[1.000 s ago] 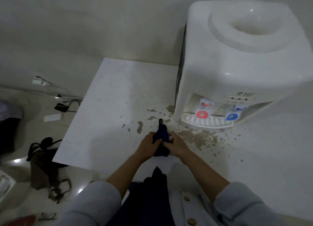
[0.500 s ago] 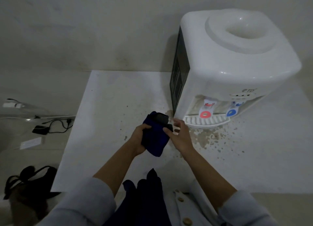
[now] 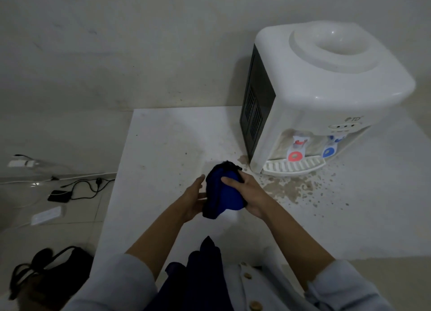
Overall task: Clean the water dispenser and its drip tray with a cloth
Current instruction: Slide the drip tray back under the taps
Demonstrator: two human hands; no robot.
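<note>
Head view: right hand [image 3: 250, 194] grips bunched soft blue cloth [image 3: 225, 194]; left hand [image 3: 192, 200] supports it, fingers straight

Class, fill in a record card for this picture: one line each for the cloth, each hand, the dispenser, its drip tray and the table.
cloth: blue cloth, bunched between both hands
right hand: right hand, fingers curled over the cloth
left hand: left hand, against the cloth's left side, thumb straight
dispenser: white water dispenser, no bottle on top, red tap and blue tap in front
drip tray: white slotted drip tray, in place under the taps, no hand on it
table: white table, brown stains in front of the tray
</note>
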